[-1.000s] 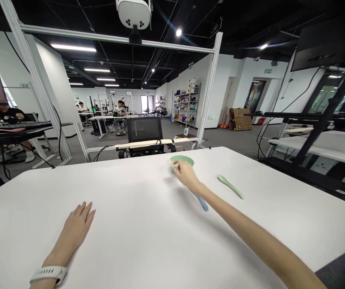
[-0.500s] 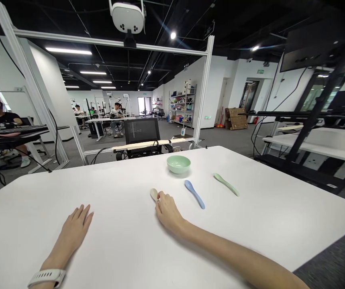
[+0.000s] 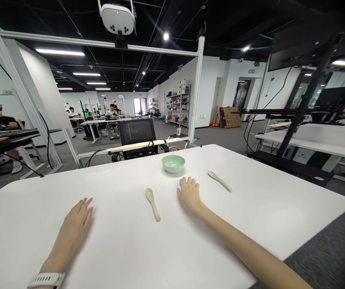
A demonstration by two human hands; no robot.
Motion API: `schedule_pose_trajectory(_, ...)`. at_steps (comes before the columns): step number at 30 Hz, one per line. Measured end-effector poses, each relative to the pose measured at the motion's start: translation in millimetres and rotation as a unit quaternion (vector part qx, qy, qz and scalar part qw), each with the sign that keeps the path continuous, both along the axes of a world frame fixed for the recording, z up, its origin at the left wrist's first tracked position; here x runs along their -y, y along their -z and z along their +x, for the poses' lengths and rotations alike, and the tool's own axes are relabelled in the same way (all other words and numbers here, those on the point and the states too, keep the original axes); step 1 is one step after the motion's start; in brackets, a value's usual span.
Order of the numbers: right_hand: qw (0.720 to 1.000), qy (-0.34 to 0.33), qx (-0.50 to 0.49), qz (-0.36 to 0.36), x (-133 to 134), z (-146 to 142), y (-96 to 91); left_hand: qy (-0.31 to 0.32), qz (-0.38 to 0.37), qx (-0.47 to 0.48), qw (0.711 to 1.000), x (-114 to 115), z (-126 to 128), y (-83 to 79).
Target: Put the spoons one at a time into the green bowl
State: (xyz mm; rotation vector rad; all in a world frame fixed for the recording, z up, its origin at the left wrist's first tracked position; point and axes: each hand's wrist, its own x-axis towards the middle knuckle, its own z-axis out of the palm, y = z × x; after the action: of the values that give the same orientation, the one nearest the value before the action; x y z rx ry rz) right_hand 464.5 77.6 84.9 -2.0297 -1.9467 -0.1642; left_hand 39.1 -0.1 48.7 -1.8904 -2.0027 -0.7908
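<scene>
The right hand (image 3: 189,194) covers a blue plastic spoon (image 3: 180,182), grip unclear, a round pale-green bowl (image 3: 173,163) at twelve o'clock; the left hand (image 3: 74,233) lies flat, open.

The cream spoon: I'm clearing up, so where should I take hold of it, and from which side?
Pinch the spoon's handle near its end, from above on the right, where your right hand lies. It lies flat, bowl pointing away, so fingers close easily across the slim stem.
</scene>
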Motion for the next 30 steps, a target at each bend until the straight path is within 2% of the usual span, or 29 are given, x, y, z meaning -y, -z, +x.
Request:
schedule_pose_trajectory(3,0.994,0.054,-0.005,-0.096,-12,28,4.9,0.099,0.025,0.056,0.993,-7,71,-30.7)
schedule_pose_trajectory(5,0.987,0.058,-0.042,-0.147,-19,46,4.6,0.162,0.001,0.111,0.981,-9,133,-51.5)
schedule_pose_trajectory(6,0.985,0.056,-0.065,-0.149,-22,56,2.7,0.19,-0.018,0.141,0.971,-10,165,-60.6)
schedule_pose_trajectory(9,0.988,0.065,-0.116,-0.072,-32,92,-7.3,0.242,-0.1,0.202,0.944,-13,250,-79.0)
schedule_pose_trajectory(12,0.983,0.132,-0.125,0.0,-40,131,-14.8,0.265,-0.129,0.219,0.93,-22,307,-84.0)
schedule_pose_trajectory(16,0.967,0.224,-0.124,-0.015,-44,168,-8.8,0.274,-0.178,0.242,0.913,-40,344,-75.7)
schedule_pose_trajectory(20,0.959,0.23,-0.154,-0.062,-46,180,-0.4,0.266,-0.229,0.26,0.9,-55,364,-58.2)
schedule_pose_trajectory(23,0.961,0.193,-0.192,-0.049,-48,170,-3.2,0.259,-0.248,0.258,0.897,-60,371,-44.6)
schedule_pose_trajectory(25,0.962,0.14,-0.23,-0.052,-47,154,-6.6,0.254,-0.232,0.245,0.906,-60,373,-37.3)
schedule_pose_trajectory(28,0.954,0.048,-0.277,-0.102,-43,126,-7.3,0.262,-0.189,0.209,0.923,-56,374,-28.8)
schedule_pose_trajectory(30,0.947,0.01,-0.292,-0.136,-39,110,-4.9,0.278,-0.174,0.181,0.927,-53,374,-23.7)
